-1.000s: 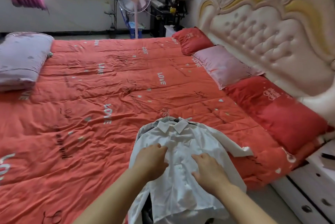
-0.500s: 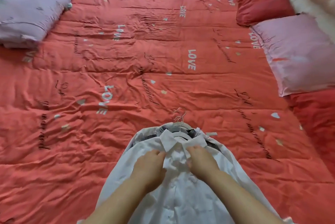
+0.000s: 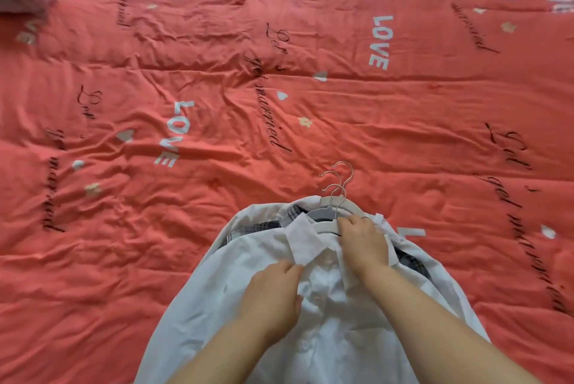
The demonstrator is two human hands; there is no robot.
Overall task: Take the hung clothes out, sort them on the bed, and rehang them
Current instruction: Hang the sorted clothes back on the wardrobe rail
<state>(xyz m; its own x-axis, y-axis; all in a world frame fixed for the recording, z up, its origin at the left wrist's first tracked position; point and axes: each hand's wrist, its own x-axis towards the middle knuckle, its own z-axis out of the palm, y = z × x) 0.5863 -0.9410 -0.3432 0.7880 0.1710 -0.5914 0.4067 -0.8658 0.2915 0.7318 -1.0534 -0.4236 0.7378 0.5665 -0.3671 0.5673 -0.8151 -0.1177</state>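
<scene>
Fingers (image 3: pixel 345 222) gripping hanger (image 3: pixel 328 201), white shirt (image 3: pixel 248 262) creased, collared

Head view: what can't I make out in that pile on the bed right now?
Head view only:
Under the white shirt: only strips of a plaid garment show; how many pieces, unclear.
White shirt's hem: cut off by the bottom edge.
Grips of the right hand and left hand: hidden by their own backs.
</scene>
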